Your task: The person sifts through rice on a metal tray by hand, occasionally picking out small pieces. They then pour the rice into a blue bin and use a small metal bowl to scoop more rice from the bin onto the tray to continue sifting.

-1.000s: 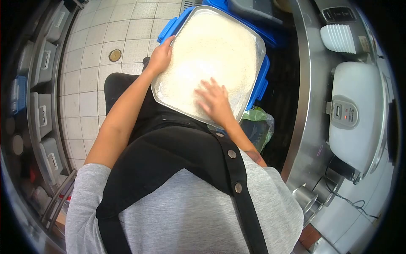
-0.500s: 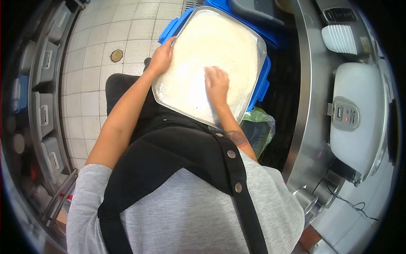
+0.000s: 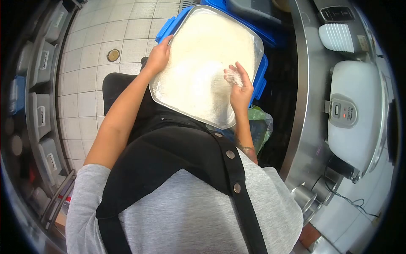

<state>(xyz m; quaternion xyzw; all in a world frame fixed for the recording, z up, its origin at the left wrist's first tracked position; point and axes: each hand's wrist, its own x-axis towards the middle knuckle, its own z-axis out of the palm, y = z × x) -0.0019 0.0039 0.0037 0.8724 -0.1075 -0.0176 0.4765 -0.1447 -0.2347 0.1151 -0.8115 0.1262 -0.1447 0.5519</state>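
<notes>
A metal tray (image 3: pixel 259 45) spread with pale, fine granular stuff (image 3: pixel 211 42) rests on a blue-clipped container (image 3: pixel 167 28) in front of me. My left hand (image 3: pixel 158 57) is closed on the tray's left edge, thumb near the rim. Over the right part of the tray, my right hand (image 3: pixel 241 86) is turned palm up with fingers apart. White grains coat its palm and fingers. At the tray's near right corner the layer looks thin, and grey metal shows through.
A steel counter (image 3: pixel 302 84) runs along my right, carrying a large white rice cooker (image 3: pixel 355 106) and stacked white bowls (image 3: pixel 336 38). Below it sits a green plastic bag (image 3: pixel 262 122). Shelves with labelled grey bins (image 3: pixel 42 110) line the left, beside a tiled floor (image 3: pixel 86 84).
My right hand has lifted from the middle of the granules and moved right, turning from palm down to palm up. My left hand keeps its hold on the tray.
</notes>
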